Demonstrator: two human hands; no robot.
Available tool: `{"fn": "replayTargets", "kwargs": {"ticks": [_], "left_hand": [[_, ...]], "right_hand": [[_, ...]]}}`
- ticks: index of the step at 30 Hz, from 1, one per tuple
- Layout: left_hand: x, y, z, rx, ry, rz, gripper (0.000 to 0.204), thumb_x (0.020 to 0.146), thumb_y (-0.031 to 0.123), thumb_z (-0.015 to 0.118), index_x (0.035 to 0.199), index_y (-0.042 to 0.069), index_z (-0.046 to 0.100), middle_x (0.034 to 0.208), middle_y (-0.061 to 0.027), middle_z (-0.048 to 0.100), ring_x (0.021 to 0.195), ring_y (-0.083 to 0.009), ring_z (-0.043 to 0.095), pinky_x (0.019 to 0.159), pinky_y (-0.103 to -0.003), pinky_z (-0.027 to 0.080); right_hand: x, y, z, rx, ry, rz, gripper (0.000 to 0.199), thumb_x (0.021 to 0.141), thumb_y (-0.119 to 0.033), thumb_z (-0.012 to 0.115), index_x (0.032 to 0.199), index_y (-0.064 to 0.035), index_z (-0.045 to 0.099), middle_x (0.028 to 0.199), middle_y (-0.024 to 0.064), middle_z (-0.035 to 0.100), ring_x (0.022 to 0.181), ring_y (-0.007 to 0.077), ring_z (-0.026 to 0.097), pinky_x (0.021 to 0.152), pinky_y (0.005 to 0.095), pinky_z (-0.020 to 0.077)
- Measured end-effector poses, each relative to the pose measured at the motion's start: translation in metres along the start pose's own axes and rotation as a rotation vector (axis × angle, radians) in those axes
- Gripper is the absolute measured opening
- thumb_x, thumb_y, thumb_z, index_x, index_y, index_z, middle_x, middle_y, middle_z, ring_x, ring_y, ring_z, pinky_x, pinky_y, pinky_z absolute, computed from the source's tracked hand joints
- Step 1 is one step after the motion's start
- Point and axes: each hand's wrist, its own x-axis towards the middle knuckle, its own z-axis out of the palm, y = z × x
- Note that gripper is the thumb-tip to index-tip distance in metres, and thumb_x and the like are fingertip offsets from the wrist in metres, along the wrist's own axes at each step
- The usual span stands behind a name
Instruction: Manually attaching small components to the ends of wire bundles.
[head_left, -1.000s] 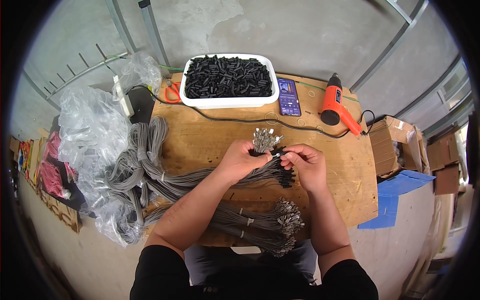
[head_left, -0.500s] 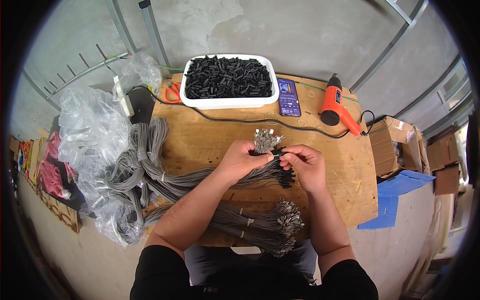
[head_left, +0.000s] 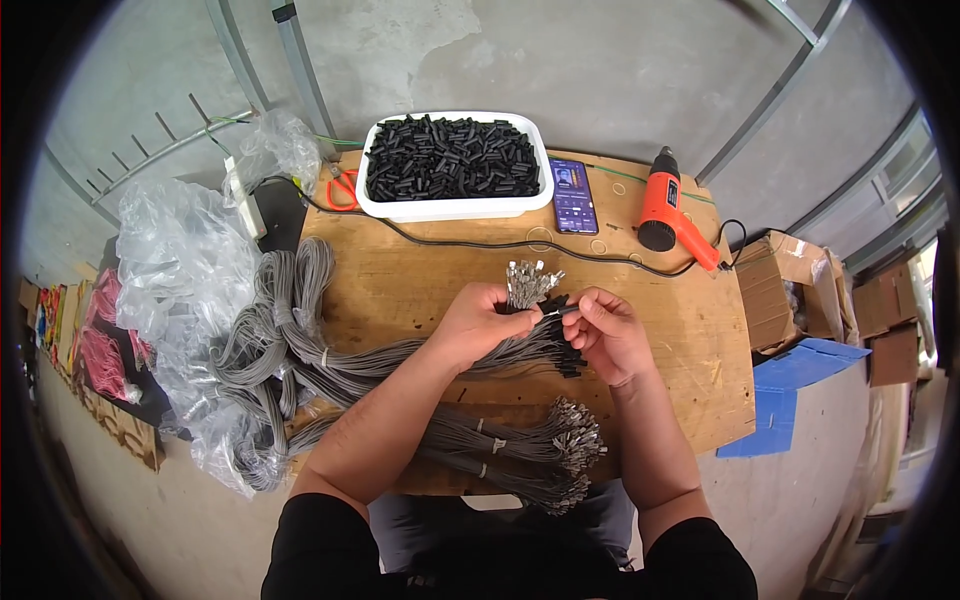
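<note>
My left hand (head_left: pixel 485 322) is closed around a bundle of grey wires, whose silvery metal terminals (head_left: pixel 532 284) fan out above the thumb. Between the thumb and fingers of my right hand (head_left: pixel 612 332) is a small black sleeve (head_left: pixel 569 309), held right beside the left thumb tip at a wire end. Below the hands lie wire ends covered with black sleeves (head_left: pixel 571 364). Nearer to me, a second tied bundle of grey wires (head_left: pixel 470 432) rests on the table with bare metal terminals (head_left: pixel 580 432) at its right end.
A white tray (head_left: pixel 450 209) heaped with black sleeves (head_left: pixel 450 158) stands at the back of the wooden table (head_left: pixel 690 360). To its right are a phone (head_left: pixel 575 198) and an orange heat gun (head_left: pixel 660 208); its black cord crosses the table. Orange-handled pliers (head_left: pixel 342 190) and plastic bags (head_left: pixel 185 260) are on the left.
My right hand has shifted slightly, its fingers now more curled and turned, and the black sleeve shows more plainly. My left hand stays almost in place with the wire bundle.
</note>
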Motion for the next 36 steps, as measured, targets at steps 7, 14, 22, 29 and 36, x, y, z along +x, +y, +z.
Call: {"fn": "replayTargets", "kwargs": {"ticks": [7, 14, 22, 29, 36], "left_hand": [[-0.001, 0.005, 0.003, 0.061, 0.014, -0.021, 0.017, 0.088, 0.014, 0.072, 0.082, -0.001, 0.068, 0.072, -0.0005, 0.064, 0.067, -0.0063, 0.055, 0.061, -0.023, 0.044], [-0.001, 0.002, 0.001, 0.053, 0.006, -0.027, 0.016, 0.088, 0.014, 0.072, 0.082, -0.001, 0.068, 0.072, -0.0007, 0.064, 0.068, -0.0062, 0.055, 0.061, -0.023, 0.043], [0.000, 0.002, 0.000, 0.019, 0.005, -0.069, 0.015, 0.089, 0.010, 0.073, 0.098, -0.001, 0.070, 0.083, -0.0020, 0.066, 0.076, -0.0087, 0.058, 0.072, -0.024, 0.048], [0.000, 0.004, 0.005, 0.028, 0.089, -0.058, 0.021, 0.089, 0.010, 0.074, 0.105, -0.003, 0.070, 0.089, -0.0030, 0.068, 0.078, -0.0085, 0.059, 0.073, -0.024, 0.048], [0.000, 0.001, 0.000, -0.169, 0.085, -0.066, 0.021, 0.090, 0.010, 0.072, 0.105, -0.004, 0.067, 0.088, -0.0066, 0.067, 0.076, -0.0137, 0.062, 0.070, -0.027, 0.050]], "right_hand": [[0.003, 0.008, -0.002, -0.011, -0.031, 0.019, 0.017, 0.096, -0.014, 0.064, 0.101, 0.0020, 0.065, 0.084, 0.0108, 0.071, 0.067, 0.0149, 0.069, 0.056, 0.0219, 0.0567], [0.002, 0.009, 0.001, -0.039, -0.040, 0.004, 0.016, 0.096, -0.014, 0.064, 0.101, 0.0016, 0.065, 0.084, 0.0111, 0.071, 0.068, 0.0153, 0.069, 0.057, 0.0228, 0.0573], [0.001, 0.001, 0.002, -0.063, 0.060, -0.036, 0.019, 0.098, -0.020, 0.063, 0.095, -0.0010, 0.067, 0.076, 0.0053, 0.069, 0.060, 0.0100, 0.063, 0.049, 0.0194, 0.0482], [-0.001, -0.006, -0.003, -0.150, 0.223, -0.313, 0.015, 0.098, -0.015, 0.062, 0.089, -0.0030, 0.066, 0.072, -0.0004, 0.063, 0.060, 0.0050, 0.051, 0.055, 0.0177, 0.0362], [0.009, 0.005, 0.003, -1.174, -0.003, -0.676, 0.024, 0.090, -0.006, 0.066, 0.114, -0.0039, 0.066, 0.116, 0.0128, 0.064, 0.113, 0.0280, 0.058, 0.099, 0.0366, 0.0441]]}}
